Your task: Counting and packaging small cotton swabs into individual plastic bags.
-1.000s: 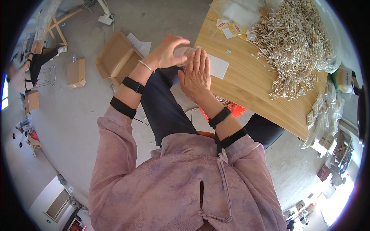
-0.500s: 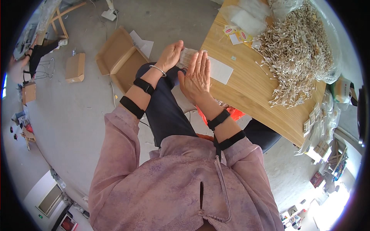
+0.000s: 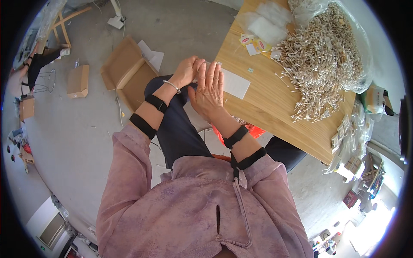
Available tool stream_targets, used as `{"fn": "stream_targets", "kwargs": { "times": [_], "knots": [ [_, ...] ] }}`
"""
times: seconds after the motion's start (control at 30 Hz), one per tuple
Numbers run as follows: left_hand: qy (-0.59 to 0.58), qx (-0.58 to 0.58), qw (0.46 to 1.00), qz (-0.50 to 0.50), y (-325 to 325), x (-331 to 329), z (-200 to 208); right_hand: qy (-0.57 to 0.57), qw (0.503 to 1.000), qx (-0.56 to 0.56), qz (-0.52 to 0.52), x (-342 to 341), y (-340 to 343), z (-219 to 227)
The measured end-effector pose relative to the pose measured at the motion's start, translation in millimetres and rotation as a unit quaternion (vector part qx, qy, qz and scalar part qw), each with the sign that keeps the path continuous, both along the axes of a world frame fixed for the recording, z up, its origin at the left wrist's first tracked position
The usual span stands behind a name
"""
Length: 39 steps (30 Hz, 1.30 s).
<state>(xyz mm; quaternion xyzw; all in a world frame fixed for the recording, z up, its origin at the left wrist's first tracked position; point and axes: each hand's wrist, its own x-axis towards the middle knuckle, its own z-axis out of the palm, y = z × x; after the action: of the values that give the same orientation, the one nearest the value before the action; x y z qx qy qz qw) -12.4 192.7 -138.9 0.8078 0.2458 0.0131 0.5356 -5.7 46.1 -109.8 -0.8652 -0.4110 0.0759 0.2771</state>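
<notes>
The bare right hand partly hides a white rectangular card at the left edge of the tan wooden table.

Here we are, on the person's right: the angular tan wooden table, with the loose heap of white-tipped wooden swabs on its far right part. Left of that, crumpled clear plastic bags; nearer, the flat white rectangular card, just right of the bare right hand. Left of the table, on grey concrete floor, an open brown cardboard box.
</notes>
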Motion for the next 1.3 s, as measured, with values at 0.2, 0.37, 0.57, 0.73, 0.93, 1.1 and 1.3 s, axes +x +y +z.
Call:
{"fn": "stream_targets", "kwargs": {
  "times": [0.2, 0.37, 0.57, 0.73, 0.93, 1.1, 1.3],
  "knots": [
    [0.032, 0.040, 0.998, -0.025, 0, 2, 5, -0.075, 0.990, 0.049, -0.112, 76, -16, 1],
    [0.016, 0.037, 0.999, -0.029, 1, 3, 3, -0.133, 0.981, -0.030, -0.134, 114, -38, -4],
    [0.003, 0.010, 1.000, -0.019, 1, 0, -6, -0.100, 0.991, -0.003, -0.091, 93, -38, -7],
    [-0.005, 0.024, 0.999, -0.020, -1, 1, 0, -0.074, 0.987, 0.035, -0.141, 105, -38, 1],
    [0.016, 0.033, 0.999, -0.020, 0, 2, -1, -0.041, 0.991, -0.006, -0.125, 118, -36, 0],
    [-0.014, 0.031, 0.999, -0.012, -1, 1, -4, -0.087, 0.990, -0.017, -0.107, 121, -37, -3],
    [-0.028, 0.030, 0.999, -0.016, -2, 2, 1, -0.124, 0.987, -0.035, -0.092, 121, -37, 4]
  ]
}}
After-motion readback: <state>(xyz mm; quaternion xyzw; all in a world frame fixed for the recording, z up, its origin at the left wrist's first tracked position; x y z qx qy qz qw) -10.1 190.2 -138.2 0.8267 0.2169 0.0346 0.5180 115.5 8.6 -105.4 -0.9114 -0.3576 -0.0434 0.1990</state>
